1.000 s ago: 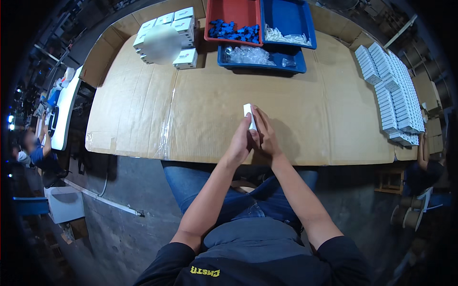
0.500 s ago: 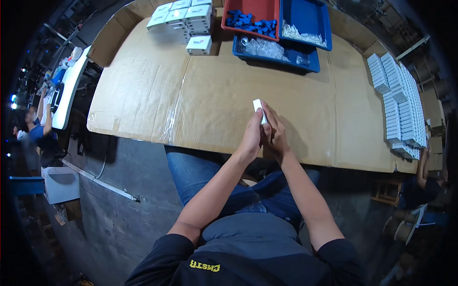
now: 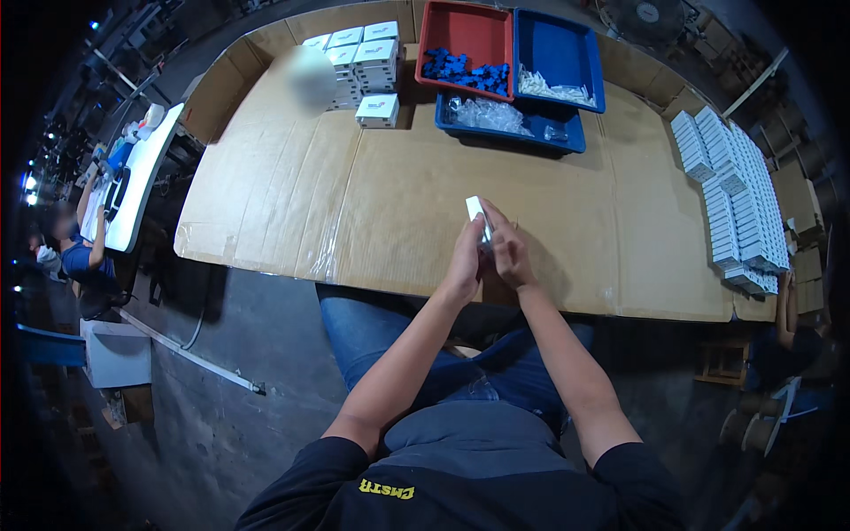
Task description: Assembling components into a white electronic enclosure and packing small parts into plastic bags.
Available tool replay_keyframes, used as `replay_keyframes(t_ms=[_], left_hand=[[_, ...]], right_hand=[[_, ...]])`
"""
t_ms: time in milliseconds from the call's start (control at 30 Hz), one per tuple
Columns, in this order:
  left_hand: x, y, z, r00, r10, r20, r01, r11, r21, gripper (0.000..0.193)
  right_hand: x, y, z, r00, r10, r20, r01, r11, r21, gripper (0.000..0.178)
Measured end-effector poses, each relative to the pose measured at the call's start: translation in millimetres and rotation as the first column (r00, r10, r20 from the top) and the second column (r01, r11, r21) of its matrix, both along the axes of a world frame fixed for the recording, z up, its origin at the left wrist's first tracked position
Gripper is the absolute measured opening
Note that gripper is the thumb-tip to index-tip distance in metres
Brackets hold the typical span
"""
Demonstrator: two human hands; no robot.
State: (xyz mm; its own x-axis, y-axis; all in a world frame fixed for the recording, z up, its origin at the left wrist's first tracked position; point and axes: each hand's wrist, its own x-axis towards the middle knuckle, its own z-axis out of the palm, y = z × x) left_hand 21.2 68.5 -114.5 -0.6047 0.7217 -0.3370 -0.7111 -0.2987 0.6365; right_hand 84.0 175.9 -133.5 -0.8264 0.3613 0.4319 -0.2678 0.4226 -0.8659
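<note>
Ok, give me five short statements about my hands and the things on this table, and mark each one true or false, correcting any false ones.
1. A small white object is held between your left hand and right hand. True.

2. The clear plastic pieces are in the red tray. False: the clear plastic pieces lie in the nearest blue tray.

3. The small blue pieces are in the red tray. True.

4. The long rows of small boxes stand at the table's left end. False: those rows are at the right end of the table.

5. A single white box sits nearer you than the stacked white boxes. True.
</note>
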Motion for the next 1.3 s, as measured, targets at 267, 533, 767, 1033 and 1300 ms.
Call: replay_keyframes(t_ms=[267, 533, 767, 1033, 1300], left_hand=[[-30.3, 5.5, -9.2, 0.71, 0.088, -0.699, -0.121, 0.993, 0.002, 0.062], [-28.6, -10.5, -18.2, 0.628, 0.096, -0.772, -0.147, 0.989, 0.003, 0.059], [-26.7, -10.5, -17.8, 0.576, 0.057, -0.816, -0.168, 0.985, -0.05, 0.055], [-28.2, -11.8, -14.2, 0.507, 0.048, -0.86, -0.17, 0.984, -0.045, 0.054], [-22.8, -13.3, -18.2, 0.499, 0.141, -0.855, -0.162, 0.984, 0.068, 0.072]], right_hand=[[-8.4, 3.4, -8.9, 0.996, -0.03, 0.084, 0.052, 0.963, -0.266, 0.043], [2.5, -34.9, 4.7, 0.965, -0.235, 0.12, 0.236, 0.972, 0.005, 0.03], [1.6, -34.4, 2.9, 0.958, -0.286, 0.004, 0.279, 0.938, 0.207, 0.032], [2.7, -33.8, 3.2, 0.954, -0.301, 0.019, 0.291, 0.936, 0.199, 0.032], [1.0, -39.3, 10.7, 0.97, -0.242, 0.017, 0.212, 0.814, -0.54, 0.045]])
